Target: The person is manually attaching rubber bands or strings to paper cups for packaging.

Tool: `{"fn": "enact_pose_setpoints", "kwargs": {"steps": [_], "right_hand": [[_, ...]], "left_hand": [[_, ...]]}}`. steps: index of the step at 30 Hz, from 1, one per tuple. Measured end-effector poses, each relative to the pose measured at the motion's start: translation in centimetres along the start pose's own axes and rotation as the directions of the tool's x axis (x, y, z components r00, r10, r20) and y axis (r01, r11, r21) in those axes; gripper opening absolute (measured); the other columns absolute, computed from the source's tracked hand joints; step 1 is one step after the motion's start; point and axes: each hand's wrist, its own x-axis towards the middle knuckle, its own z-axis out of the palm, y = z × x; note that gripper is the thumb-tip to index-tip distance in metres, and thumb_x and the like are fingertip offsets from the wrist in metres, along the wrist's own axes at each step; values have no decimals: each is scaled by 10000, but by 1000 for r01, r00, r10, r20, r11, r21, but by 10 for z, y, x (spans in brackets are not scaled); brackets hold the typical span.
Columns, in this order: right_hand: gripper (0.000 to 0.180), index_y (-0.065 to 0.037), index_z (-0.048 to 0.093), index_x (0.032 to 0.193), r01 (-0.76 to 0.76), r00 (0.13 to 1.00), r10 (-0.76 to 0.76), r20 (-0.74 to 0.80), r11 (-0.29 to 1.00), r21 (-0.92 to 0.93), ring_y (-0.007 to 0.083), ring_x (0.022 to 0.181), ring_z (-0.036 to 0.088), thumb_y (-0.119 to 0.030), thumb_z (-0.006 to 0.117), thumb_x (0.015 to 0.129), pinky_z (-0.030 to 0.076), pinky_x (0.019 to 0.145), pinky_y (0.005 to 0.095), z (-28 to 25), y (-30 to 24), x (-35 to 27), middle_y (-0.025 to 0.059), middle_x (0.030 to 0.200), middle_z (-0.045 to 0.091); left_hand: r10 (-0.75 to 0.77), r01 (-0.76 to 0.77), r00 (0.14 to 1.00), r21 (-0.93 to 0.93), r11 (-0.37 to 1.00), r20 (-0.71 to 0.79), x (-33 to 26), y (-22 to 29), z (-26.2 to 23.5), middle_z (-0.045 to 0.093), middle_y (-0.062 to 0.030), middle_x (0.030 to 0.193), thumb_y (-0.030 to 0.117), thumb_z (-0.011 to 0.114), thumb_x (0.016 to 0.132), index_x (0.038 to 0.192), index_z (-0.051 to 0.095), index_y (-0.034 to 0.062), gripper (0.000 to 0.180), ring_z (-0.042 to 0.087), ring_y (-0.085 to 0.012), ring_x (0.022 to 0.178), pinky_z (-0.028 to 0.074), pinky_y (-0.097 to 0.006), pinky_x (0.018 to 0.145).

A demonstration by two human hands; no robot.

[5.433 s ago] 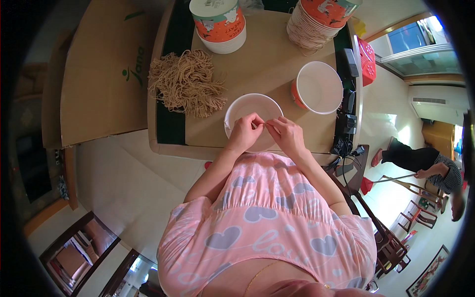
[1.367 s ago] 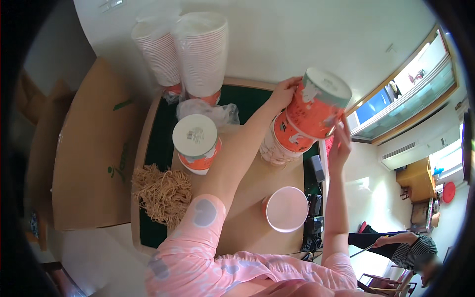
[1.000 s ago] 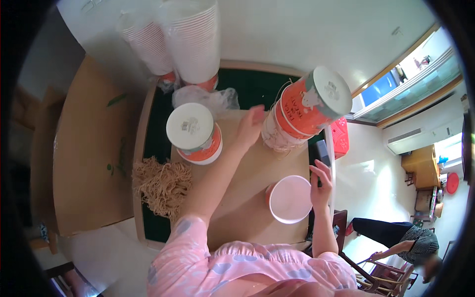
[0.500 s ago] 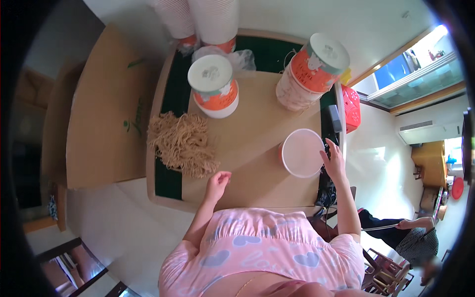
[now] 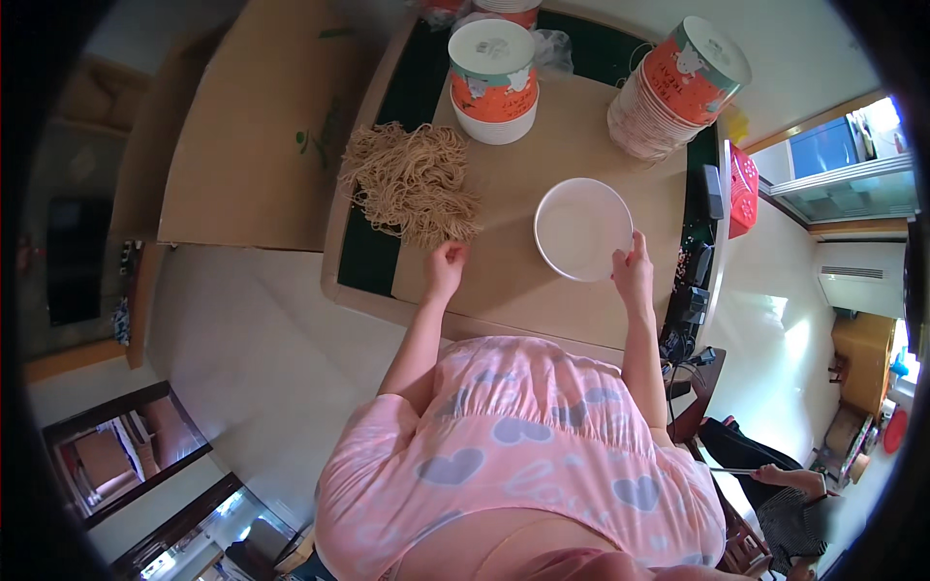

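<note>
A white paper bowl [image 5: 583, 229] lies open on the brown tabletop [image 5: 542, 136]. My right hand [image 5: 633, 272] grips its near right rim. My left hand [image 5: 447, 264] reaches to the near edge of a heap of tan dry noodles [image 5: 412, 181], fingers bent and touching a few strands. A lidded orange and white bowl [image 5: 493, 79] stands beyond the noodles. A tilted stack of orange bowls [image 5: 678, 87] stands at the far right of the table.
A flat brown cardboard sheet [image 5: 257, 126] lies left of the table. A red basket [image 5: 744, 189] and dark devices with cables [image 5: 690, 290] sit along the table's right edge. Another person [image 5: 775, 484] sits low at the right.
My view dropped from the bowl stacks to the table front. My right hand slid the white bowl toward me. My left hand came back from the stack to the noodles.
</note>
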Motion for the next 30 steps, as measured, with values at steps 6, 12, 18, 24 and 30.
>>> {"fn": "enact_pose_setpoints", "kwargs": {"steps": [6,12,18,24,30], "right_hand": [[409,-137,457,1290,27,989,-25,-146,1000,16,209,630,580,-251,585,918,463,591,332,-15,-8,-15,84,696,573],[296,-95,543,1203,70,981,-39,-189,984,164,112,606,532,-136,575,912,441,585,258,-42,-20,-34,40,666,558],[215,-64,601,1116,76,988,-47,-148,978,195,96,617,550,-126,562,914,445,595,246,-47,-21,-53,41,679,582],[156,-20,628,1034,111,980,-153,125,951,289,73,684,575,-44,523,921,465,603,216,-24,-43,-81,25,726,599],[169,-5,621,1047,308,837,-408,364,902,303,136,702,642,-31,530,907,498,603,261,7,-81,-102,93,823,640]], "left_hand": [[-123,143,972,91,985,-199,55,25,-31,665,-46,741,150,635,861,906,682,11,154,589,-108,596,457,-257,554],[-358,366,900,-14,930,-247,102,57,-33,620,-63,637,227,682,826,852,651,22,210,591,-151,552,447,-295,502],[-428,406,903,-261,876,-30,81,41,-40,576,-18,607,204,736,789,845,650,52,183,506,-92,466,374,-240,418],[-420,434,901,-233,870,109,18,38,-46,591,20,667,168,704,829,841,654,64,115,522,-61,535,395,-206,447],[-194,194,958,-24,981,-213,51,20,-39,648,-29,695,186,716,803,878,677,0,204,583,-114,579,437,-255,516]]}}
